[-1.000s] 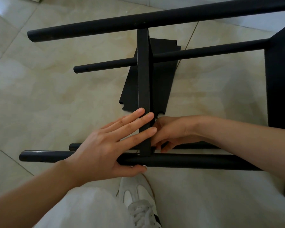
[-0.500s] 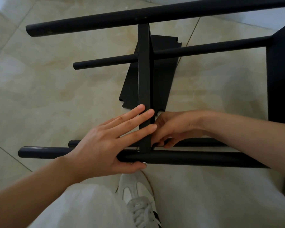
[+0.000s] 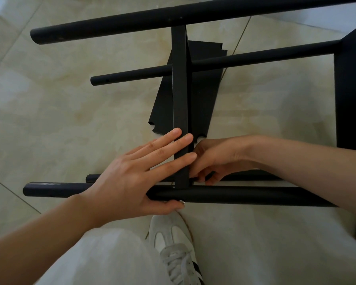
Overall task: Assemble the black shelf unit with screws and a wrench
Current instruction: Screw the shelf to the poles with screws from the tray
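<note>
Left hand [image 3: 130,182] lies flat with straight fingers across the near end of the black shelf board [image 3: 180,103], its thumb tucked under the near post [image 3: 234,197], so it presses board and post together without closing round either. At three o'clock from it the right hand [image 3: 220,159] reaches in behind the board, fingers curled down at the joint where board meets post; they seem to pinch something small there, but whether it is a screw or a wrench cannot be told. The board stands on edge and runs from that near post at six o'clock up to the far post [image 3: 173,20] at twelve, crossing a thinner rail [image 3: 245,58] on the way. A loose black panel [image 3: 203,83] lies on the tiled floor [image 3: 60,99] beneath it, and a fixed shelf panel [image 3: 351,89] closes the frame at three o'clock. The step in hand looks like fastening the board's near end to the post. The next move probably calls for keeping the holes lined up under steady pressure while the fastener is turned in. A white shoe [image 3: 173,239] shows at six o'clock.
</note>
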